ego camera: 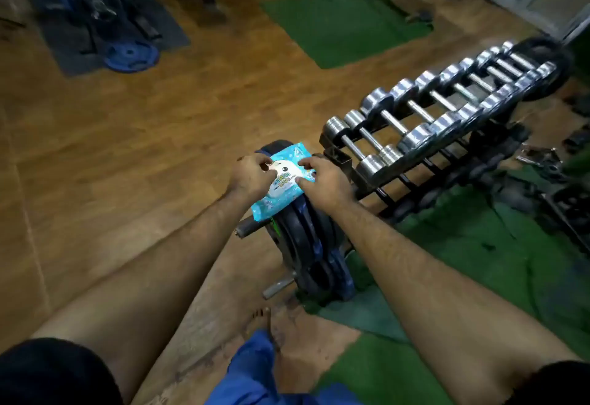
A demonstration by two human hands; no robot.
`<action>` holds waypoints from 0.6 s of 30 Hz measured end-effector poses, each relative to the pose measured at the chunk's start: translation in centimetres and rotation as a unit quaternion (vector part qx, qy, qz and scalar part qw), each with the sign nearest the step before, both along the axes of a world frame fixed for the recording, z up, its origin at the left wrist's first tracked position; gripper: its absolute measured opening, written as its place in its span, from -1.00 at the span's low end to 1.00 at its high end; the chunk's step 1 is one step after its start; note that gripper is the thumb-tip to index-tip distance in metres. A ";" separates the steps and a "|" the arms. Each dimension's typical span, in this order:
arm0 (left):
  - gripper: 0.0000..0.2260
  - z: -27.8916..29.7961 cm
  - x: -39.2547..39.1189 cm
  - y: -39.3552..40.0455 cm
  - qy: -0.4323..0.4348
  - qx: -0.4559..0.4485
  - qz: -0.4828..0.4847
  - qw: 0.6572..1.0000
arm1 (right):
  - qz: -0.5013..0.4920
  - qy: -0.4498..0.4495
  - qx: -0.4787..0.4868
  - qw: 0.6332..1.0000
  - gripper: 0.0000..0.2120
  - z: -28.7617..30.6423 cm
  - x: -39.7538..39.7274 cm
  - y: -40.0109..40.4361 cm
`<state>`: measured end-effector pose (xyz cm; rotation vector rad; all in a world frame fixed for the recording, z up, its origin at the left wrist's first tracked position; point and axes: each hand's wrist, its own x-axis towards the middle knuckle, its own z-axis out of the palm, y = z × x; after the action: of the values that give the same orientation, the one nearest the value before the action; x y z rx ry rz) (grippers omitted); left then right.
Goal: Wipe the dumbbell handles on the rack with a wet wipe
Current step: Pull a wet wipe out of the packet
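Observation:
A light-blue wet wipe pack [281, 186] lies on top of a stack of black weight plates [306, 245] in the middle of the view. My left hand [252, 173] rests on the pack's left side, its fingertips at the label. My right hand [321, 181] presses on the pack's right side, fingers curled at the flap. To the right stands a sloped black rack [415, 178] carrying several chrome dumbbells [367, 139], their steel handles bare.
The floor is brown wood with green mats [344, 24] ahead and under the rack. Blue weight plates [131, 53] and a dark mat lie at the far left. Dark gear clutters the right edge. My bare foot [265, 318] shows below.

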<state>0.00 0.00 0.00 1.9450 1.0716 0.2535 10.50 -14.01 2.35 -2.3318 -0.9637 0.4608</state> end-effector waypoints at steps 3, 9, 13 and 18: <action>-0.70 -0.8 1.4 1.3 0.074 0.081 -0.091 0.990 | 0.040 -0.058 -0.032 0.997 -0.54 -1.2 1.6 2.6; -0.63 -3.1 2.6 1.6 0.119 0.159 -0.129 0.971 | 0.123 -0.125 -0.108 0.979 -0.40 -4.4 3.3 3.3; -0.56 -3.1 2.7 1.0 0.138 0.177 -0.132 0.966 | 0.148 -0.129 -0.087 0.977 -0.36 -5.8 4.5 2.5; -0.49 -2.8 2.0 0.7 0.138 0.167 -0.160 0.963 | 0.152 -0.116 -0.068 0.979 -0.39 -6.5 5.1 2.3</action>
<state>2.00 0.75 -2.82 2.4800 0.9092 -0.0207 15.64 -11.73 -4.14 -2.4065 -1.4533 0.3868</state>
